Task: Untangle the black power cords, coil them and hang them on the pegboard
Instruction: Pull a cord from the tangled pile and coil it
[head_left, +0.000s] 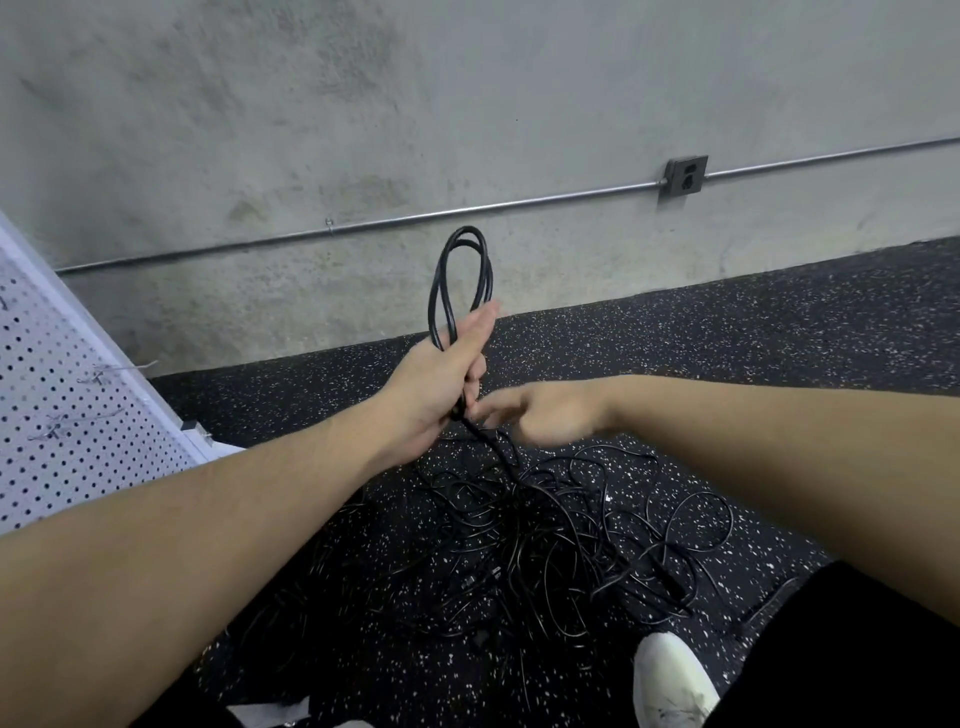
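Note:
My left hand (441, 374) grips a black power cord (462, 270) folded into loops that stick up above the fist. From the bottom of the fist the cord runs down into a tangled pile of black cords (561, 540) on the floor. My right hand (540, 413) is blurred and reaches in from the right. Its fingers touch the cord just below my left fist; whether they pinch it I cannot make out. A white pegboard (67, 410) with metal hooks leans at the left.
A black speckled rubber floor (727, 338) meets a grey concrete wall. A metal conduit and an outlet box (685, 175) run along the wall. My white shoe (670, 680) and dark trouser leg are at the bottom right.

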